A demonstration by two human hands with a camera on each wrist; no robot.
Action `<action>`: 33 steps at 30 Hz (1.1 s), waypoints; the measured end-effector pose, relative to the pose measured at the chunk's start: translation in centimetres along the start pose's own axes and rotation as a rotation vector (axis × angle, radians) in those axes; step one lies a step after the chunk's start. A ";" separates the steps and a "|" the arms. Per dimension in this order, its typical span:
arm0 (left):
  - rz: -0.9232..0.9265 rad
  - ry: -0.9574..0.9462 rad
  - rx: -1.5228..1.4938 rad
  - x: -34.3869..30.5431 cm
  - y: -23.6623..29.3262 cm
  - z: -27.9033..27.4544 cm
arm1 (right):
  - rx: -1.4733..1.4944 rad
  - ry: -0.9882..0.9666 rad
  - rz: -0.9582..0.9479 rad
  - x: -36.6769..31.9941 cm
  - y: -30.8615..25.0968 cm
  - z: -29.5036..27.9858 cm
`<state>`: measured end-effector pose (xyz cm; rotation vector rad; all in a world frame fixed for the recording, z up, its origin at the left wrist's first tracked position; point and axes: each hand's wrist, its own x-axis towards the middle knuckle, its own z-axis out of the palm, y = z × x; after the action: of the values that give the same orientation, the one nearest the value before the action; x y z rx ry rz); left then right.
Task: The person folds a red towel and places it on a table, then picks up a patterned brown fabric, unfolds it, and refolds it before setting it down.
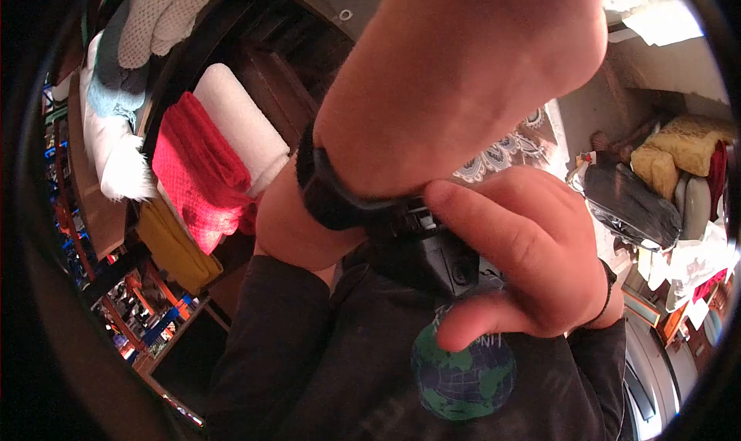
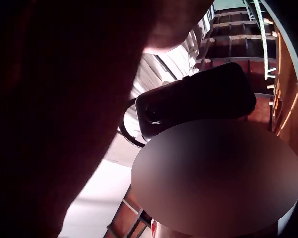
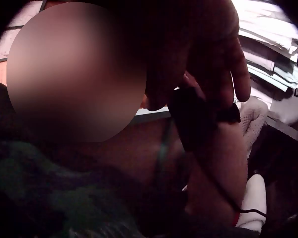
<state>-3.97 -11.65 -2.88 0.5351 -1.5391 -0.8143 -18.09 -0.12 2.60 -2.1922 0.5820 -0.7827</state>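
Note:
My left arm is bent up across the chest in the head view, its left hand (image 1: pixel 471 70) large at the top with the fingers out of sight. A black strap (image 1: pixel 320 186) circles that wrist and carries a black wrist camera (image 1: pixel 436 259). My right hand (image 1: pixel 540 248) is at this camera, index fingertip on its upper edge and thumb apart below. In the right wrist view, the right hand (image 3: pixel 208 59) hangs over the dark wrist camera (image 3: pixel 191 119), fingers extended along the left forearm. A cable (image 3: pixel 218 183) trails down from it. The left wrist view shows the left hand (image 2: pixel 64 99) as a dark shape.
Folded red (image 1: pixel 201 163) and white towels (image 1: pixel 239 117) lie at the left, near a mustard cloth (image 1: pixel 177 244) and fluffy white fabric (image 1: pixel 123 163). A black bag (image 1: pixel 629 201) and yellow cushions (image 1: pixel 679 147) are at the right. A dark lensed device (image 2: pixel 198 101) sits above a blurred face.

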 end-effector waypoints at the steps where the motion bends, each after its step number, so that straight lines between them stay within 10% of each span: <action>1: -0.001 0.005 -0.025 0.3 -0.6 0.1 | 0.001 -0.034 -0.004 0.1 0.0 -0.2; 14: 0.033 0.063 -0.347 1.7 -1.0 1.4 | 0.068 -0.079 0.142 -0.1 1.4 1.3; 17: 0.010 -0.217 -0.159 2.0 0.5 0.1 | 0.136 -0.067 0.153 -0.2 1.9 1.6; 19: -0.251 -0.022 -0.072 1.9 1.7 1.6 | 0.157 -0.061 0.217 -0.7 2.1 1.6; 21: -0.303 -0.246 0.378 -0.4 -0.2 0.8 | 0.184 -0.050 0.271 -1.6 2.3 1.6; 23: 0.113 -0.527 0.980 -3.3 -2.1 -0.8 | 0.243 -0.010 0.581 -3.3 3.0 1.3; 30: -0.446 -1.159 1.261 -14.0 -7.9 -6.0 | 0.302 0.076 1.027 -16.7 15.9 1.4; 33: -0.456 -1.018 1.318 -18.1 -9.1 -6.2 | 0.804 0.379 1.170 -20.0 18.0 1.9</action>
<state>3.54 -5.27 -21.63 1.6271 -2.9235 -0.2342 -33.97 1.43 -19.14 -0.7240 1.2755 -0.5829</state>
